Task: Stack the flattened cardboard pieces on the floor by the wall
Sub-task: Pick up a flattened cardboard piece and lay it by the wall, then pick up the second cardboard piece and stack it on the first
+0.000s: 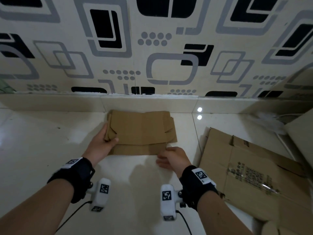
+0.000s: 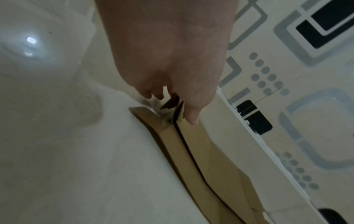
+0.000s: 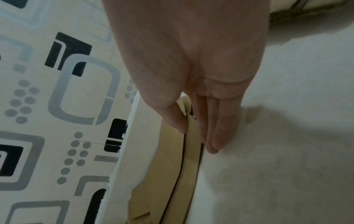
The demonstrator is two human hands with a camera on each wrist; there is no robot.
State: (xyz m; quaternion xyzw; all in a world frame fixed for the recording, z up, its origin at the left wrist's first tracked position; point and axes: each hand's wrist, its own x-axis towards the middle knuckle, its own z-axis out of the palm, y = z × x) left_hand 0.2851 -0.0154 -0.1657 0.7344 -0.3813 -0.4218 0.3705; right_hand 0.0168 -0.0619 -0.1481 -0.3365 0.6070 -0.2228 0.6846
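Left hand (image 1: 103,143): frame centre-left, thumb over and fingers under the top cardboard (image 1: 142,128), pinching its left edge.
Right hand (image 1: 172,158): centre-right, thumb and straight fingers pinching the lower piece (image 1: 135,150).
Cardboard: mid-frame on floor (image 1: 50,141), near wall (image 1: 152,48).

A glossy pale tiled floor (image 1: 50,150) meets a matching tiled skirting along the patterned wall. A stack of small brown flattened cardboard pieces (image 1: 142,129) lies on the tiles near the skirting. To its right, apart from it, a larger flattened brown cardboard box (image 1: 245,167) with printed text lies on the floor.
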